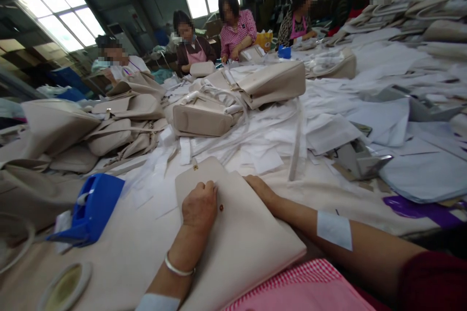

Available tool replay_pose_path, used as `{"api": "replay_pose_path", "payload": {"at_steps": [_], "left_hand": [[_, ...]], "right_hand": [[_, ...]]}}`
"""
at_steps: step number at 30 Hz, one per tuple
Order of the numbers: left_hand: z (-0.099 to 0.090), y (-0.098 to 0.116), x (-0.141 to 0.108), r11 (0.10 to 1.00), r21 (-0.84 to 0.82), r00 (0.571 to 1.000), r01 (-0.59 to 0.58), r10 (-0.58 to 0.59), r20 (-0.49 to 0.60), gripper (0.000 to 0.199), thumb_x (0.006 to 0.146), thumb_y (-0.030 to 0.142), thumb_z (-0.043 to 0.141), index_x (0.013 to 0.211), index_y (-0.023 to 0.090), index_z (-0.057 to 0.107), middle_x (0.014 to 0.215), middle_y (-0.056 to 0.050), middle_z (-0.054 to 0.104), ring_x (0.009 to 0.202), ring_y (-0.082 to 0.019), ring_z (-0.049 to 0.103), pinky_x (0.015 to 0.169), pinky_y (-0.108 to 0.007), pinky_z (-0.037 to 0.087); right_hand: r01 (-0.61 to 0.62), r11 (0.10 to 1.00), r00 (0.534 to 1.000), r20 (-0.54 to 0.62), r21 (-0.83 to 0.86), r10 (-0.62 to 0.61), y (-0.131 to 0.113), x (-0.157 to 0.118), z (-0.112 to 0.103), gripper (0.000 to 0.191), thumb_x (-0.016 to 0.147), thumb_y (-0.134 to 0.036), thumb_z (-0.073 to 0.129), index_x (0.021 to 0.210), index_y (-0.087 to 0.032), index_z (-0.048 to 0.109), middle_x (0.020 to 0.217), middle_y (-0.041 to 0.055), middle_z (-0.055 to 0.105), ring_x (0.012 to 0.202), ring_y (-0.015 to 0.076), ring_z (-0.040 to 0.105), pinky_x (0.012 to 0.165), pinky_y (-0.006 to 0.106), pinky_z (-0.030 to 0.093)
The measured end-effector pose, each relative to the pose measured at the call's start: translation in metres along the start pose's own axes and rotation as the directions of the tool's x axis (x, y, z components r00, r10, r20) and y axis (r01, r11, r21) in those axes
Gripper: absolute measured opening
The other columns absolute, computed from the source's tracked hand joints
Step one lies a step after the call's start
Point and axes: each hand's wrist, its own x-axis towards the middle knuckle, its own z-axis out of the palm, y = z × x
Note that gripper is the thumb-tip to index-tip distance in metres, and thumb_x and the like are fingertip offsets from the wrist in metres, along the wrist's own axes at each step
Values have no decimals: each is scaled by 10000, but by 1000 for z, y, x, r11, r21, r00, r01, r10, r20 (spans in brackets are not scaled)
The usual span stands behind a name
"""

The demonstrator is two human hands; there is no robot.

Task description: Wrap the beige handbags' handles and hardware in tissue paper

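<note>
A beige handbag (251, 233) lies in front of me, its flap (207, 167) folded back and bearing a small gold-coloured clasp (195, 167). My left hand (200, 204) is closed in a pinch over the flap, next to a small brown dot on the bag's face. Whatever is between its fingertips is too small to make out. Along the bag's right edge, my right hand (260, 190) grips the handbag, with its fingers partly hidden by the bag.
On the left stand a blue tape dispenser (97, 209) and a tape roll (65, 286). Beige bags (202, 119) and white paper sheets (328, 133) cover much of the table. A grey metal dispenser (353, 158) is at right. Several people work across the table.
</note>
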Motion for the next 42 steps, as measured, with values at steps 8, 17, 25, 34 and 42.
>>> {"api": "replay_pose_path", "payload": {"at_steps": [8, 17, 25, 34, 42], "left_hand": [[-21, -18, -14, 993, 112, 977, 28, -50, 206, 377, 916, 171, 420, 1223, 307, 590, 876, -68, 605, 715, -261, 658, 509, -304, 383], [-13, -7, -7, 996, 83, 926, -32, -2, 377, 284, 877, 193, 462, 1105, 227, 628, 933, -113, 615, 829, -315, 678, 611, -358, 500], [-11, -3, -10, 996, 82, 939, -18, -11, 345, 353, 894, 114, 362, 1101, 216, 629, 923, -117, 614, 812, -305, 679, 613, -349, 488], [-7, -13, -16, 996, -4, 967, 88, -84, 241, 303, 910, 134, 364, 1002, 163, 651, 938, -140, 606, 897, -295, 618, 727, -380, 456], [0, -42, -65, 910, -213, 933, 356, -358, 32, 607, 855, 445, 565, 1358, 127, 448, 1273, -176, 490, 1147, -326, 486, 931, -417, 419]], "right_hand": [[-163, 963, 986, -4, -213, 166, -15, -6, -7, 404, 897, -267, 496, 1283, -201, 596, 1020, 106, 712, 888, 241, 628, 808, 318, 425], [-182, 979, 983, -37, -92, 179, -35, -23, -49, 321, 864, -395, 585, 1037, -152, 701, 1043, 111, 691, 959, 226, 605, 815, 312, 438], [-475, 880, 821, 366, 12, 438, -85, -56, -80, 427, 628, -424, 767, 977, -182, 721, 892, 80, 725, 767, 254, 641, 618, 313, 455], [-651, 720, 739, 417, 242, 529, -67, -57, -56, 213, 650, -267, 653, 834, -167, 693, 785, 47, 731, 700, 226, 654, 546, 275, 439], [-308, 882, 861, 290, -356, 417, -56, -22, -38, 306, 740, -470, 661, 693, -171, 614, 712, 61, 657, 677, 208, 584, 544, 278, 309]]}}
